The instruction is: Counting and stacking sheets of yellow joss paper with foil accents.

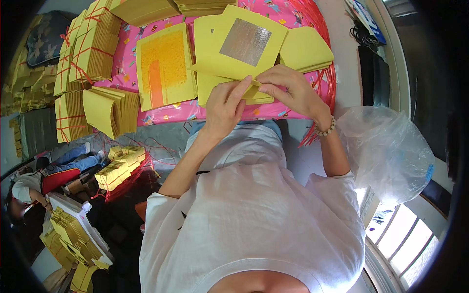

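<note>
A yellow joss paper sheet (pixel 278 36) with a silver foil square (pixel 245 42) lies tilted over other yellow sheets (pixel 205 31) at the table's near edge. My left hand (pixel 223 103) is closed, its fingertips pressing the sheet's near edge. Beside it, my right hand (pixel 292 88), with a bead bracelet at the wrist, pinches the same edge, which is curled up there. The fingertips partly hide the fold. To the left rests a yellow board (pixel 188 63) smeared with orange paste, an orange strip (pixel 156 83) on it. A folded yellow stack (pixel 308 49) lies just right of the sheet.
Red-tied bundles of yellow paper (pixel 95 53) line the left side of the pink patterned table cover (pixel 128 56). A loose folded stack (pixel 112 110) stands near them. Red cords (pixel 326 49) hang at the right edge, near a clear plastic bag (pixel 386 151). Another person (pixel 29 188) sits at lower left.
</note>
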`<action>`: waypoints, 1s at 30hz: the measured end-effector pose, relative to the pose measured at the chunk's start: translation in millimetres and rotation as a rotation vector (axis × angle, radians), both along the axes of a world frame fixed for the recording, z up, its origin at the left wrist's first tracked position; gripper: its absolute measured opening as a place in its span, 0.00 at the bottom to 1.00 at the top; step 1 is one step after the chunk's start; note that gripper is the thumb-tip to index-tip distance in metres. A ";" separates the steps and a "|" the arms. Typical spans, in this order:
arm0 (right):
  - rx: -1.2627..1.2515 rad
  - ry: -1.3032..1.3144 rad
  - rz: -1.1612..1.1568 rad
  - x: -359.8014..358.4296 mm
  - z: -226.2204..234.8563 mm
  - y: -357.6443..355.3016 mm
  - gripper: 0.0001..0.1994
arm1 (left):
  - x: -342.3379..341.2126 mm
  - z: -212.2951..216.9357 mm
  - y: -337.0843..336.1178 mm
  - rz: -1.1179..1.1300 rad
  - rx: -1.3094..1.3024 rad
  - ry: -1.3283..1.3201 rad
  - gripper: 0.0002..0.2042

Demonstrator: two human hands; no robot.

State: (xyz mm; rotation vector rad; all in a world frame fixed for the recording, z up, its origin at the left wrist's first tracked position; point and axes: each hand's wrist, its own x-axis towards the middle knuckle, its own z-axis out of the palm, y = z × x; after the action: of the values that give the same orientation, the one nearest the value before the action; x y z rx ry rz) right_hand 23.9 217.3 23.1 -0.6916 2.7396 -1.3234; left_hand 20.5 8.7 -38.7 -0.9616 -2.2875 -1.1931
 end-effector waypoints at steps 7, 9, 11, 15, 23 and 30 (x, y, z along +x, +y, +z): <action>-0.045 -0.037 -0.005 0.2 -6.2 2.8 0.11 | -0.1 -2.4 -2.9 -0.014 -0.036 0.021 0.32; -0.057 -0.056 -0.013 0.8 -6.1 3.3 0.11 | 0.0 -2.3 -3.2 -0.024 -0.026 0.025 0.32; -0.070 -0.073 -0.020 0.8 -6.2 3.7 0.11 | 0.3 -1.1 -2.8 -0.033 -0.017 0.028 0.32; -0.071 -0.084 -0.016 0.0 -8.9 5.9 0.11 | 0.5 -0.1 -1.3 -0.019 0.000 0.019 0.29; -0.088 -0.052 -0.011 -1.7 -10.3 4.9 0.11 | 1.0 -4.4 -2.2 -0.007 0.003 0.030 0.27; 0.075 0.029 -0.139 4.8 4.2 -11.3 0.10 | 6.9 -8.6 -2.0 0.035 0.008 -0.041 0.24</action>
State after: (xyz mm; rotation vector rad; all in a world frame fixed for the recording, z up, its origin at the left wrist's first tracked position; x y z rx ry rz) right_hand 28.7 206.1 27.3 -0.5292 2.8911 -1.2352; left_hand 27.3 6.7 -47.3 -0.8987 -2.3198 -1.2175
